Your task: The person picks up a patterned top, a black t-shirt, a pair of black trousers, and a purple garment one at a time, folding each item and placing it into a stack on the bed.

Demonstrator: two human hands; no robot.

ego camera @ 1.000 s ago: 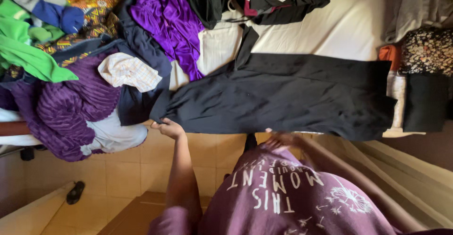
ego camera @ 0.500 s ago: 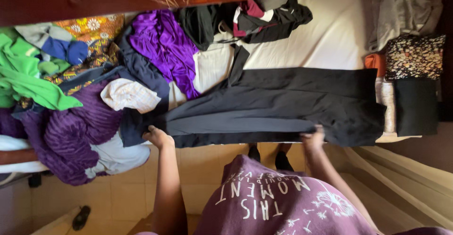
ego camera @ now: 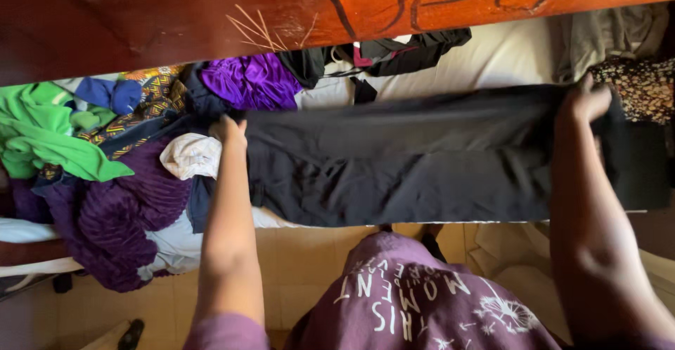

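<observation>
Black garment (ego camera: 408, 160) lies stretched flat across the white bed sheet (ego camera: 492, 58), just in front of the wooden headboard (ego camera: 211, 12). Left hand (ego camera: 228, 130) pinches its edge at the end nearer the clothes pile (ego camera: 105, 181); right hand (ego camera: 587, 104) is closed on the far end, by the patterned fabric (ego camera: 640, 86). Looks abt 1 lengthwise fold in (judging by the doubled look), w/ cross folds left. Both grips tight on cloth, fingers curled.
</observation>
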